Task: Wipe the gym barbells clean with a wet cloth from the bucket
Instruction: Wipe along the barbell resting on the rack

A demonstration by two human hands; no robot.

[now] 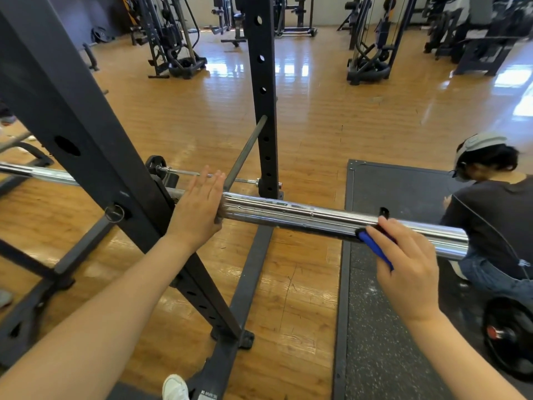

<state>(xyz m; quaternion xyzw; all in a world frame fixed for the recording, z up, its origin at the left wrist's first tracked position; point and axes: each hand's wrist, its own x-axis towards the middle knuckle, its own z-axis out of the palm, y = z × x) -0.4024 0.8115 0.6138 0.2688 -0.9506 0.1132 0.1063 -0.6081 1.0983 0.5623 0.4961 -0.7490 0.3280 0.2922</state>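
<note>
A chrome barbell (302, 216) lies across the black rack, its thick sleeve running from the middle to the right. My left hand (199, 207) rests flat on the bar at the sleeve's inner collar, fingers straight. My right hand (406, 272) grips a dark blue cloth (373, 246) and holds it against the underside of the sleeve near its outer end. The cloth is mostly hidden under my fingers. No bucket is in view.
The black rack upright (95, 157) slants across the left, a second post (264, 96) stands behind the bar. A person (490, 215) crouches at the right on a dark rubber mat (383, 327), beside a weight plate (507, 336). Gym machines line the far wooden floor.
</note>
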